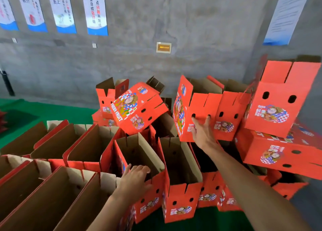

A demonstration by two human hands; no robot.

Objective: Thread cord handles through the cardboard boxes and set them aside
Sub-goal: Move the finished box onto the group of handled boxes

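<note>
Head view is showing red corrugated cardboard boxes (139,107), one tilted and reading "FRESH FRUIT", piled on the green floor (26,115) against the grey wall. The right hand (203,133) is reaching with fingers spread wide onto an upright box (202,107) with two oval holes. The left hand (135,176) is curling its fingers over the rim of an open box (149,201) nearest the person.
</note>
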